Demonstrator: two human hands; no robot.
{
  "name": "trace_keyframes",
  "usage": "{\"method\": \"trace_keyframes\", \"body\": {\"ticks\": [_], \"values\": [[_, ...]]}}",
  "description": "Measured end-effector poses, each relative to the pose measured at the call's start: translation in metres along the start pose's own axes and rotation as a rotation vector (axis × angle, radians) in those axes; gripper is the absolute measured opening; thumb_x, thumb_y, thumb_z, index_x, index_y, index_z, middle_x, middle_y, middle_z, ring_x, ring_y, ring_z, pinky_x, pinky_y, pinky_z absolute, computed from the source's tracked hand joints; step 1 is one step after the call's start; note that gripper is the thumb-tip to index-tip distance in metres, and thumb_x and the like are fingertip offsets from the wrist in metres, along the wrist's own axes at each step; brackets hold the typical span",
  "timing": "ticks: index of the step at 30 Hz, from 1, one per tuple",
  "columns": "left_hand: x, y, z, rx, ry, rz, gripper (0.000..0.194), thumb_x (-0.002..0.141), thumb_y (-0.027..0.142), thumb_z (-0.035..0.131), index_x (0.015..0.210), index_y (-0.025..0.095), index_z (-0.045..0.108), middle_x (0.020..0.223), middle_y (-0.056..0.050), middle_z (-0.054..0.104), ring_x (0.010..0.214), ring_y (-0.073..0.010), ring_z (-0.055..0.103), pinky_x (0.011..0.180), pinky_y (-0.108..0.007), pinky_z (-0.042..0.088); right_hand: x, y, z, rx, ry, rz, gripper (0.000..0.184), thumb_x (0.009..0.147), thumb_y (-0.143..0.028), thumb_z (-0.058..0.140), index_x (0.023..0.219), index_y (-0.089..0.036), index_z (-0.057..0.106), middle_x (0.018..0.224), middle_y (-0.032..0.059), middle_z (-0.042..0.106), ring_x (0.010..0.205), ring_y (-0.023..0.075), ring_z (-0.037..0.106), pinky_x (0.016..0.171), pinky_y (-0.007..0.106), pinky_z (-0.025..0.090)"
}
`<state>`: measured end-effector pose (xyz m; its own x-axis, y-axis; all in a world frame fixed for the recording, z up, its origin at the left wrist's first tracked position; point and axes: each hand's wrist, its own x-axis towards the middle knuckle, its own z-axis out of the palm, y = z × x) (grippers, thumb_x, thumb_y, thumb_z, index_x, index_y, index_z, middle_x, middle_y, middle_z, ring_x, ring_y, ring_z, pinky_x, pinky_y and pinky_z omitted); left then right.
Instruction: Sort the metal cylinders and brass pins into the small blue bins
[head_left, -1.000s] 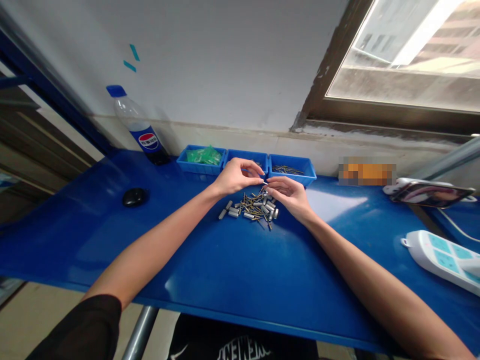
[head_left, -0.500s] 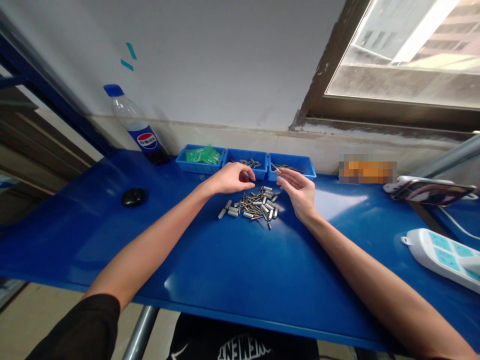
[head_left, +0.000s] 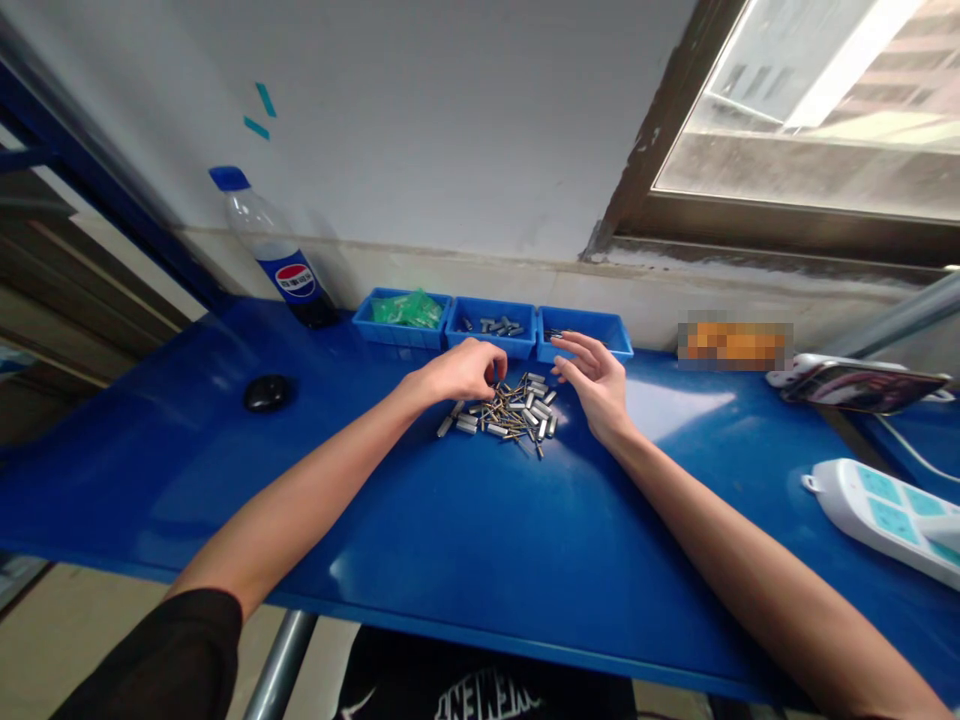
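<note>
A pile of short silvery metal cylinders (head_left: 541, 428) mixed with thin brass-coloured pins (head_left: 510, 412) lies on the blue table. My left hand (head_left: 469, 370) reaches down to the pile's upper left edge, thumb and fingers drawn together in a pinch; whatever lies between the fingertips is too small to make out. To the right of the pile, my right hand (head_left: 598, 385) hovers in front of the right blue bin (head_left: 611, 332), its fingers apart and nothing visible in them. Dark thin pins lie in that bin, partly hidden by the fingers. The middle blue bin (head_left: 491, 347) holds several metal cylinders.
A left blue bin (head_left: 373, 331) contains green plastic pieces (head_left: 409, 309). Behind it stands a cola bottle (head_left: 294, 280); a black mouse (head_left: 267, 393) lies at left. On the right are a phone (head_left: 862, 382) and a white power strip (head_left: 847, 490). A wall closes off the back.
My left hand has dropped onto the pile and its fingers have closed together. My right hand has let go of a thin piece at the right bin, and its fingers have spread.
</note>
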<state>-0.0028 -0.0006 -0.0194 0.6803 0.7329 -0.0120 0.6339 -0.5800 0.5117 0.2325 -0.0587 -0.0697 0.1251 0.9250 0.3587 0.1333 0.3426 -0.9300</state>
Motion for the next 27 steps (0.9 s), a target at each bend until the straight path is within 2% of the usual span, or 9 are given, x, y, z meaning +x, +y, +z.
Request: {"method": "trace_keyframes", "body": {"ticks": [3, 7, 12, 15, 17, 22, 27], "values": [[0.000, 0.002, -0.002, -0.002, 0.052, -0.008, 0.034, 0.065, 0.011, 0.071, 0.097, 0.015, 0.079, 0.083, -0.006, 0.078, 0.073, -0.0196, 0.071, 0.063, -0.026, 0.052, 0.000, 0.001, -0.001, -0.007, -0.002, -0.005, 0.048, 0.086, -0.050, 0.076, 0.127, -0.027, 0.066, 0.129, 0.0112, 0.075, 0.083, 0.0207, 0.074, 0.080, 0.042, 0.064], [0.000, 0.004, -0.009, -0.079, 0.163, -0.018, 0.038, 0.068, 0.007, 0.067, 0.102, 0.016, 0.081, 0.096, -0.008, 0.081, 0.077, -0.0197, 0.074, 0.073, -0.028, 0.058, 0.000, 0.002, -0.001, -0.002, -0.011, -0.006, 0.046, 0.087, -0.050, 0.076, 0.126, -0.027, 0.066, 0.127, 0.0105, 0.075, 0.082, 0.0206, 0.074, 0.078, 0.040, 0.063], [0.003, 0.010, -0.013, -0.321, 0.246, 0.060, 0.027, 0.074, 0.010, 0.067, 0.097, 0.015, 0.081, 0.100, -0.008, 0.081, 0.091, -0.0210, 0.076, 0.082, -0.031, 0.061, -0.002, -0.004, 0.002, 0.044, -0.021, 0.014, 0.041, 0.085, -0.047, 0.079, 0.118, -0.025, 0.069, 0.112, 0.0080, 0.079, 0.080, 0.0200, 0.074, 0.080, 0.039, 0.063], [0.003, 0.013, -0.011, -0.509, 0.268, 0.092, 0.018, 0.076, 0.019, 0.075, 0.093, 0.014, 0.079, 0.095, -0.009, 0.080, 0.087, -0.0204, 0.075, 0.081, -0.032, 0.061, -0.003, -0.009, 0.003, 0.040, -0.059, 0.037, 0.039, 0.084, -0.049, 0.080, 0.113, -0.025, 0.071, 0.098, 0.0054, 0.081, 0.078, 0.0202, 0.074, 0.079, 0.038, 0.063], [0.004, 0.015, -0.009, -0.586, 0.290, 0.081, 0.018, 0.076, 0.025, 0.080, 0.090, 0.013, 0.079, 0.090, -0.009, 0.079, 0.084, -0.0195, 0.075, 0.080, -0.032, 0.061, -0.004, -0.011, 0.003, 0.042, -0.097, 0.054, 0.040, 0.083, -0.051, 0.081, 0.112, -0.025, 0.072, 0.093, 0.0043, 0.081, 0.078, 0.0205, 0.075, 0.079, 0.038, 0.063], [0.004, 0.016, -0.003, -0.663, 0.345, 0.036, 0.029, 0.071, 0.032, 0.089, 0.090, 0.013, 0.079, 0.084, -0.008, 0.079, 0.076, -0.0177, 0.073, 0.071, -0.028, 0.058, -0.005, -0.012, 0.003, 0.070, -0.203, 0.074, 0.043, 0.079, -0.050, 0.085, 0.113, -0.025, 0.076, 0.098, 0.0055, 0.082, 0.094, 0.0249, 0.078, 0.085, 0.039, 0.063], [0.007, 0.012, 0.007, -0.698, 0.315, -0.021, 0.032, 0.070, 0.035, 0.091, 0.088, 0.012, 0.078, 0.076, -0.009, 0.078, 0.073, -0.0200, 0.075, 0.065, -0.027, 0.057, -0.003, -0.011, 0.005, 0.077, -0.194, 0.107, 0.034, 0.073, -0.049, 0.090, 0.093, -0.022, 0.082, 0.086, 0.0054, 0.082, 0.077, 0.0226, 0.078, 0.075, 0.036, 0.063]]}}
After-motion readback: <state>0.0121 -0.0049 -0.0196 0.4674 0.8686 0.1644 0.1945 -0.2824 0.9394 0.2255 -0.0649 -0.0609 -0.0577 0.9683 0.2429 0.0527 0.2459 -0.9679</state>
